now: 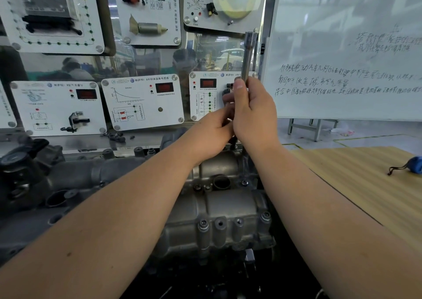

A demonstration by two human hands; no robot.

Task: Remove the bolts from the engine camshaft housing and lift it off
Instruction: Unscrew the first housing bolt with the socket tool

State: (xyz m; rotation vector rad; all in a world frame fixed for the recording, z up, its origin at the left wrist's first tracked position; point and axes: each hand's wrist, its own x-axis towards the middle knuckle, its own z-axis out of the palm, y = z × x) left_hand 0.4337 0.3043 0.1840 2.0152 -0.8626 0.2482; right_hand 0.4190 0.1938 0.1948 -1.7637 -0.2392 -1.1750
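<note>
The camshaft housing is shown seated on the engine, low and central, below both forearms. Bolts remain in several near-edge bosses, while two neighbouring holes appear empty; removal is judged partly done, lifting not begun. A long socket is held upright, gripped by the right hand; the left hand is curled at its lower end, what it pinches being hidden. VW roundels are seen on the display panels. The whiteboard handwriting is not readable.

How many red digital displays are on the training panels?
3, all in the lower row: left display, middle display, right display. Others may be hidden behind the hands or out of frame.
</note>
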